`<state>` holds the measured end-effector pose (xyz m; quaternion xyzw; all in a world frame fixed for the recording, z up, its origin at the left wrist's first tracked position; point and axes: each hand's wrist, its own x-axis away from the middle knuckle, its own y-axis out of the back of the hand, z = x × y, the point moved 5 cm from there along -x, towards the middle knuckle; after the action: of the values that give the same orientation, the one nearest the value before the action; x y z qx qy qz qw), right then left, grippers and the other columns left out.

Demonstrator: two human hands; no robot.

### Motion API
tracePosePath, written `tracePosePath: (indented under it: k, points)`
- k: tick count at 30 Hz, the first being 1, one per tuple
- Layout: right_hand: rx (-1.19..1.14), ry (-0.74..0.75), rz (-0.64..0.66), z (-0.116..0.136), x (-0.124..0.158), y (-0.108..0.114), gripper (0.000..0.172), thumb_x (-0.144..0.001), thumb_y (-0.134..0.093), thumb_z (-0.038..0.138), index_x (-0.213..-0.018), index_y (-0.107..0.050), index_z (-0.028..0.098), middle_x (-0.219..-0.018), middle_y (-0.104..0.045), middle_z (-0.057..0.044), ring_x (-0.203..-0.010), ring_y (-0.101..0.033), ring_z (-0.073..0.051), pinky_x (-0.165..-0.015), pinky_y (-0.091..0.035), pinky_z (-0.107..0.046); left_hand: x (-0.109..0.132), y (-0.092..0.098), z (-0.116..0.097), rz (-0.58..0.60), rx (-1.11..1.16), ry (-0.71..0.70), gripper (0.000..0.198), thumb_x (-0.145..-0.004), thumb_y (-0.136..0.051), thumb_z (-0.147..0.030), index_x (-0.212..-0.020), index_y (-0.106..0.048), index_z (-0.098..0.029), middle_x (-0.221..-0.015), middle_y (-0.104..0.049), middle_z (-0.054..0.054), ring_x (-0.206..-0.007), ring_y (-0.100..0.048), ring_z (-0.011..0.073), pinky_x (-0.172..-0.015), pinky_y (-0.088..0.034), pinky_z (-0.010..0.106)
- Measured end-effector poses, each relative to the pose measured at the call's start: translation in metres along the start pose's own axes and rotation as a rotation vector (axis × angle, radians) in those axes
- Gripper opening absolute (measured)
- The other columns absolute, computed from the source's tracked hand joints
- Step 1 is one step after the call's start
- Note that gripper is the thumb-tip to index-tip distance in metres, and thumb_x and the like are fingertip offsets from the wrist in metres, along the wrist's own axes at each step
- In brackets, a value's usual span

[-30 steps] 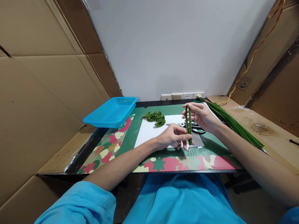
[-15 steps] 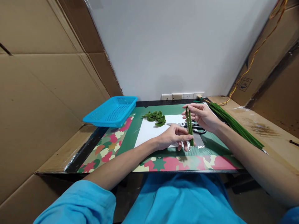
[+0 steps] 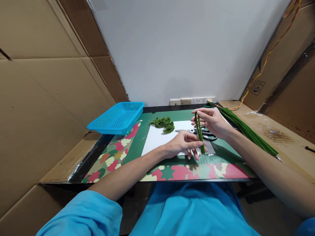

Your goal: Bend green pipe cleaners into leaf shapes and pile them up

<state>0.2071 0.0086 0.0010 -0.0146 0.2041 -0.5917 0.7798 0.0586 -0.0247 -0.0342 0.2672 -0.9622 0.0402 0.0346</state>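
Note:
A green fuzzy pipe cleaner (image 3: 199, 130), bent into a long narrow loop, stands nearly upright between my hands. My left hand (image 3: 187, 143) pinches its lower part between thumb and fingers. At the top bend, my right hand (image 3: 212, 120) grips it with thumb and fingertips. Behind the loop lie scissors (image 3: 208, 135) with black handles, their blades pointing left, partly hidden by my hands. Several curled green leaf-like pieces (image 3: 164, 124) are heaped left of the scissors, on a white sheet (image 3: 153, 141).
A blue plastic basket (image 3: 115, 118) stands at the back left. On the right lies a bundle of long green pipe cleaners (image 3: 247, 131). A green mat (image 3: 136, 144) with a patterned border covers the table. Wall sockets (image 3: 192, 102) and a yellow cable (image 3: 264, 65) are behind.
The top of the loop has shifted very slightly left with my right hand. Both hands keep their hold, and the other things lie as before.

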Motion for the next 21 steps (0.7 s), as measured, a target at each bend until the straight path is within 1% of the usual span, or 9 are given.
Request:
tracePosePath:
  k: [2, 8, 14, 21]
  points:
    - [0.007, 0.009, -0.003, -0.0001, -0.0002, 0.0006, 0.037, -0.078, -0.088, 0.047, -0.101, -0.079, 0.019, -0.086, -0.08, -0.007, -0.074, -0.076, -0.018, -0.067, -0.059, -0.028, -0.0001, 0.0, -0.0004, -0.014, -0.006, -0.01, 0.048, -0.078, -0.084, -0.053, -0.096, -0.077, -0.01, -0.108, -0.078, 0.019, -0.06, -0.073, 0.0158, -0.045, -0.05, 0.019]
    - [0.007, 0.033, -0.038, 0.0, -0.0002, 0.0029, 0.037, -0.077, -0.089, 0.044, -0.102, -0.079, 0.018, -0.085, -0.08, -0.007, -0.077, -0.077, -0.019, -0.068, -0.06, -0.027, -0.0003, 0.0034, -0.0013, -0.111, -0.03, -0.019, 0.053, -0.077, -0.083, -0.056, -0.097, -0.078, -0.007, -0.097, -0.078, 0.018, -0.062, -0.073, 0.0171, -0.043, -0.049, 0.018]
    - [0.002, 0.058, -0.039, 0.0, -0.0002, 0.0033, 0.035, -0.076, -0.09, 0.042, -0.1, -0.08, 0.02, -0.084, -0.08, -0.006, -0.081, -0.077, -0.019, -0.073, -0.062, -0.029, -0.0009, 0.003, -0.0005, -0.11, 0.018, -0.021, 0.049, -0.077, -0.086, -0.052, -0.097, -0.078, -0.007, -0.094, -0.078, 0.016, -0.067, -0.076, 0.0194, -0.044, -0.051, 0.019]
    - [0.013, 0.068, -0.038, -0.0014, -0.0009, 0.0049, 0.033, -0.077, -0.089, 0.042, -0.1, -0.08, 0.02, -0.085, -0.08, -0.006, -0.082, -0.077, -0.02, -0.076, -0.062, -0.031, -0.0014, 0.0031, 0.0, -0.121, 0.023, -0.006, 0.052, -0.075, -0.087, -0.053, -0.097, -0.078, -0.007, -0.09, -0.078, 0.016, -0.066, -0.075, 0.0194, -0.045, -0.051, 0.02]
